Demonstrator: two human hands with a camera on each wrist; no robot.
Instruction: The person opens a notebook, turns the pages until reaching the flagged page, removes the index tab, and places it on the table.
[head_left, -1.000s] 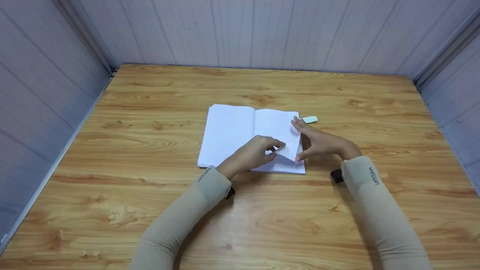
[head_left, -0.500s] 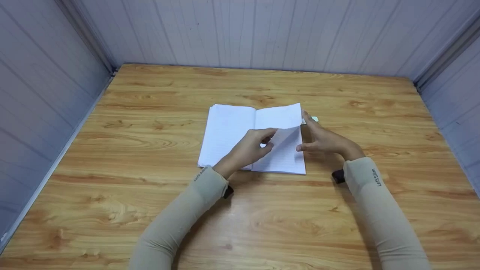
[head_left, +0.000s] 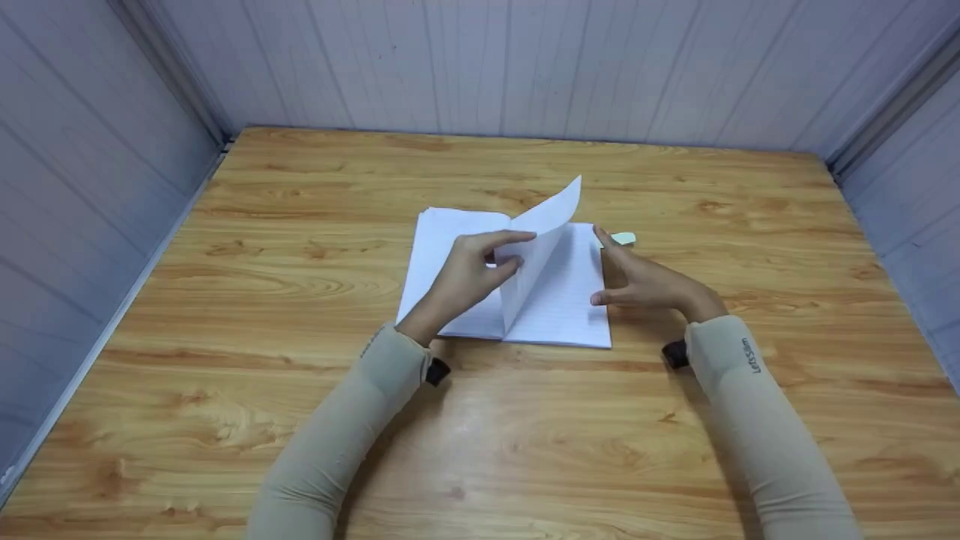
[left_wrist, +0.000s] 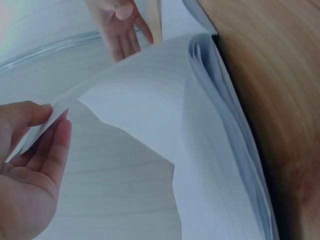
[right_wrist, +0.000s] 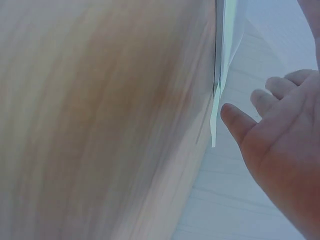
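An open notebook (head_left: 566,315) with white lined pages lies on the table. One lifted page (head_left: 541,217) stands up from the spine, curving at its top. My left hand (head_left: 469,270) pinches this page (left_wrist: 135,110) between thumb and fingers, as the left wrist view also shows. At the notebook's right edge, my right hand (head_left: 649,283) is spread with thumb and fingers apart, holding nothing; whether it touches the edge I cannot tell. A pale green tab (head_left: 623,238) sticks out past the right edge, beyond the right fingertips.
The notebook rests on a wood-patterned table (head_left: 525,435). White panelled walls rise behind it (head_left: 480,67) and at the left (head_left: 82,187) and right (head_left: 907,187) sides.
The left hand has moved left and away from me, lifting the page off the right side until it stands up. The right hand has stayed by the right edge, away from the page.
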